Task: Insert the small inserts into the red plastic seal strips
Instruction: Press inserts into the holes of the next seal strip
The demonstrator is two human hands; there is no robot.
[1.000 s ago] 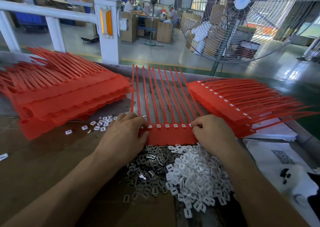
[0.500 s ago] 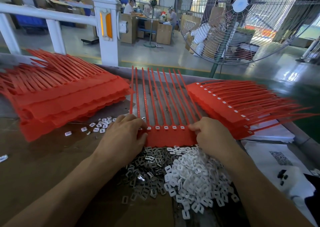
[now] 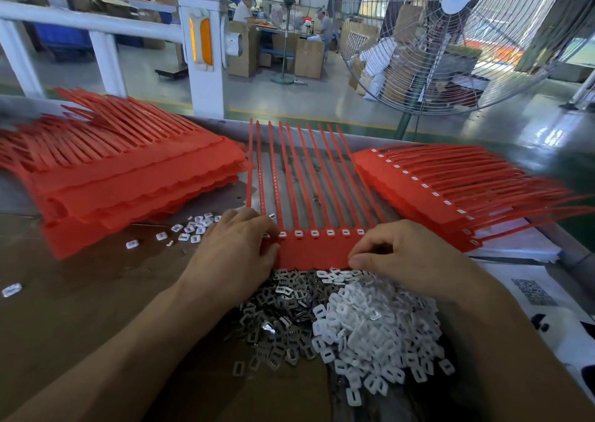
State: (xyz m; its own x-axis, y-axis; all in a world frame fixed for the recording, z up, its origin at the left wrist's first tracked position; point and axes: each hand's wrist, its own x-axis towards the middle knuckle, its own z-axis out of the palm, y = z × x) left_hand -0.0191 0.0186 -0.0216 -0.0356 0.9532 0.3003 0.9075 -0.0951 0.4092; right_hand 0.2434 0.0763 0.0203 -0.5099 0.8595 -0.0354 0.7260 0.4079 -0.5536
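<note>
Currently seating inserts along seal strip, lying mid-table between both red stacks. Left hand pinching strip's left end; right hand curled, fingertips pressing near edge. Pressing each insert flush, steadying strip, avoiding loose pile at near edge.

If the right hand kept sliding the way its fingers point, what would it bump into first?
The right hand points leftward across the flat red plastic seal sheet. It would probably meet the left hand gripping the sheet's other edge, though depth is unclear.
</note>
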